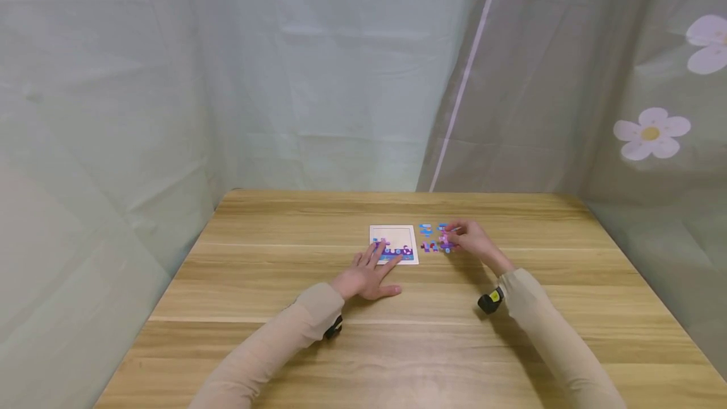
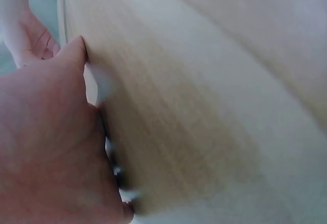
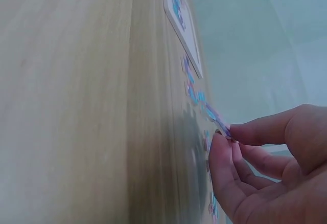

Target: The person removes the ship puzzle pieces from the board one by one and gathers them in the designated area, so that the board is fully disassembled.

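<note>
Wood-grain bench, pale curtain hung behind, white flowers printed on the R side. R grip: thumb + fingers together, clamped on 1 jigsaw pc by its edge, pc tilted; can't tell if it's fully clear of the bench. Other loose pcs lie around it, R of the white-bordered puzzle tray, well within reach. In the tray, a purple/blue strip of fitted pcs fills the lower part; upper part is bare. L grip: fingers spread apart, clamped on nothing, tips resting over the tray's lower part. Handling tips (my read): pinch thin pcs lightly by the rim, lift straight up so neighbours don't drag, check picture orientation w/ the pc in the air, and use L fingertips to steady the tray, esp. vs. sliding.
</note>
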`<state>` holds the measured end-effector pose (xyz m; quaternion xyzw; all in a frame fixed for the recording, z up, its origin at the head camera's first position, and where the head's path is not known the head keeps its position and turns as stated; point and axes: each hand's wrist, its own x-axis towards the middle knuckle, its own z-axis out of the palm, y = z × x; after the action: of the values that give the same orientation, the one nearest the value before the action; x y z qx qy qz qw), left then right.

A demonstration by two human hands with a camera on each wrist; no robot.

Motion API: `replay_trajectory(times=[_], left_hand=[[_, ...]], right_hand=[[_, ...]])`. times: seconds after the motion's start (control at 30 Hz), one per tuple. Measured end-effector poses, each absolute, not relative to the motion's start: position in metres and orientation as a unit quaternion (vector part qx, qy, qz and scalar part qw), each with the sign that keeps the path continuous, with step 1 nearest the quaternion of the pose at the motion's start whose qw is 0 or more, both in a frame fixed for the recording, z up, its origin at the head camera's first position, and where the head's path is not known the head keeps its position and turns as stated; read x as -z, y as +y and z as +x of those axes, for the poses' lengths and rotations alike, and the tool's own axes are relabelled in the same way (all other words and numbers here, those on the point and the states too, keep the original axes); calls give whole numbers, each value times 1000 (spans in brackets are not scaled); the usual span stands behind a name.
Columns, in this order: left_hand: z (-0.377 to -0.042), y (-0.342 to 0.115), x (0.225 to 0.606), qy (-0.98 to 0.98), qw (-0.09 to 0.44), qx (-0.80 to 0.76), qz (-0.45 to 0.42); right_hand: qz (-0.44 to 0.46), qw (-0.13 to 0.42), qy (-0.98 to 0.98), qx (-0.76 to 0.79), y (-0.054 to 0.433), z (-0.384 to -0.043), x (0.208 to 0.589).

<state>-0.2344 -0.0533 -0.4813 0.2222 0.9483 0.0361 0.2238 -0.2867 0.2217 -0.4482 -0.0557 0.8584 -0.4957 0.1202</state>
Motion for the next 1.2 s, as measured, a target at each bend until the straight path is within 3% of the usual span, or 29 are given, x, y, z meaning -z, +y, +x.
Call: replay_trajectory(times=[1.2], left_hand=[[-229, -54, 479, 950, 212, -50, 224]], right_hand=[[1, 85, 892, 443, 227, -290, 452]])
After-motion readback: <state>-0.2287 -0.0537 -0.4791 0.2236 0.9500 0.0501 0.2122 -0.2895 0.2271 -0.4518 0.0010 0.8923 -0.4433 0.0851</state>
